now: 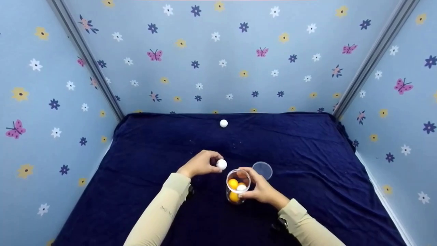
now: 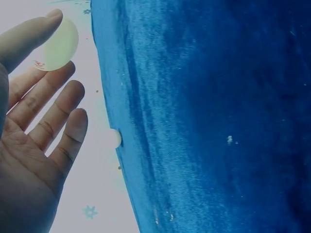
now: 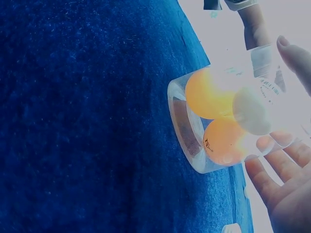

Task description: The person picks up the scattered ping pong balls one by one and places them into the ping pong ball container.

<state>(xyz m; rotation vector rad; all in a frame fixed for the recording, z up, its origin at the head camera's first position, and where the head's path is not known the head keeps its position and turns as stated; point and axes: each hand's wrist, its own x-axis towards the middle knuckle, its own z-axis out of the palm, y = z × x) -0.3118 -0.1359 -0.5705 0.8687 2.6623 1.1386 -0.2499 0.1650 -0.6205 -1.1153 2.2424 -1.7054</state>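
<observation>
My left hand (image 1: 203, 162) pinches a white ping-pong ball (image 1: 221, 164) between thumb and fingertips, just left of a clear plastic jar (image 1: 229, 192). In the left wrist view the same ball (image 2: 62, 44) shows red print near its lower edge. My right hand (image 1: 262, 189) grips the jar around its upper part, thumb on the near side and fingers on the far side. Orange balls (image 3: 210, 93) and a white ball (image 3: 253, 110) lie inside the jar, whose open mouth faces up in the head view.
A round clear lid (image 1: 262, 170) lies on the dark blue cloth (image 1: 153, 143), just behind my right hand. Another white ball (image 1: 223, 123) rests near the cloth's far edge. Flower-patterned walls (image 1: 218, 68) enclose the back and both sides.
</observation>
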